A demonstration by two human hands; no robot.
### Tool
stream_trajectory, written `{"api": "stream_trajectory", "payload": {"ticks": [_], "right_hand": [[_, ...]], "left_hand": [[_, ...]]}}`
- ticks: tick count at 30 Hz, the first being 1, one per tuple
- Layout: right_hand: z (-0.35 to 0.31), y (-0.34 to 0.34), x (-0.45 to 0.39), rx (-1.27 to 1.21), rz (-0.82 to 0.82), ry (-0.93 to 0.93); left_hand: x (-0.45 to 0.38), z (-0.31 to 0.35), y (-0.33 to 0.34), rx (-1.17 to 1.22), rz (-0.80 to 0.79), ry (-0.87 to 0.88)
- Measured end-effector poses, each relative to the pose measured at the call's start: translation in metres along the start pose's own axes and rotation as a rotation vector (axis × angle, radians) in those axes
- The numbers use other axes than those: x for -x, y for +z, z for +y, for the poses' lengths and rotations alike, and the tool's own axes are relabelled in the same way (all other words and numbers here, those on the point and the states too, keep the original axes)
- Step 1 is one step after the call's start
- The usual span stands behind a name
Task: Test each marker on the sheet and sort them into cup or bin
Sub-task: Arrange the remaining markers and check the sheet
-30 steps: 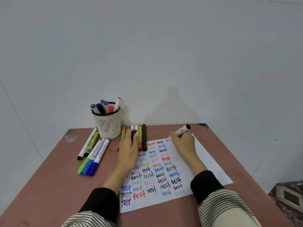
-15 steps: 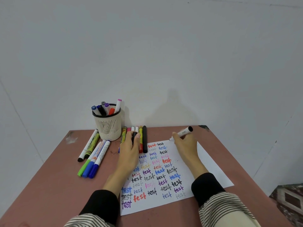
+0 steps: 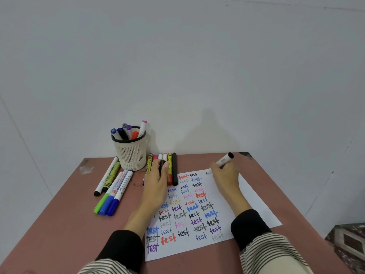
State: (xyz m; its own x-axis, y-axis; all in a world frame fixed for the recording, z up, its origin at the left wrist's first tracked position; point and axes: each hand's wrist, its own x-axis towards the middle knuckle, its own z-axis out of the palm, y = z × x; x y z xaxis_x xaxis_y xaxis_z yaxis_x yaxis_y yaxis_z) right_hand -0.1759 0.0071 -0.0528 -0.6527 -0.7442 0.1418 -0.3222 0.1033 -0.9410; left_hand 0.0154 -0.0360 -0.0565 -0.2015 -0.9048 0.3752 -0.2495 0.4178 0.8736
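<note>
Fingers (image 3: 214,168) of the right hand (image 3: 225,175) pinch a white marker (image 3: 222,161), tip touching the sheet (image 3: 254,202) at its far edge. The left hand (image 3: 156,184) grips a black cap (image 3: 162,166) and rests on the sheet, pinning it. Best to write slowly in bare paper, so faint ink shows. The cup (image 3: 130,155) stands far left; no bin is visible.

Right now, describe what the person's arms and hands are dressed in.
Both hands, left hand and right hand, are bare: no gloves, rings or watch visible. Each forearm has a snug black cuff, with a looser sleeve of thin black-and-white stripes layered above it, the same on both arms.
</note>
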Motion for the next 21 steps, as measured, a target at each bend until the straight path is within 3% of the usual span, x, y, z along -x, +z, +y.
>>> {"api": "stream_trajectory", "payload": {"ticks": [21], "right_hand": [[-0.0002,0.0028,0.0013,0.017,0.005,-0.012]], "left_hand": [[-0.0005,-0.0005,0.0001,0.013,-0.011,-0.02]]}}
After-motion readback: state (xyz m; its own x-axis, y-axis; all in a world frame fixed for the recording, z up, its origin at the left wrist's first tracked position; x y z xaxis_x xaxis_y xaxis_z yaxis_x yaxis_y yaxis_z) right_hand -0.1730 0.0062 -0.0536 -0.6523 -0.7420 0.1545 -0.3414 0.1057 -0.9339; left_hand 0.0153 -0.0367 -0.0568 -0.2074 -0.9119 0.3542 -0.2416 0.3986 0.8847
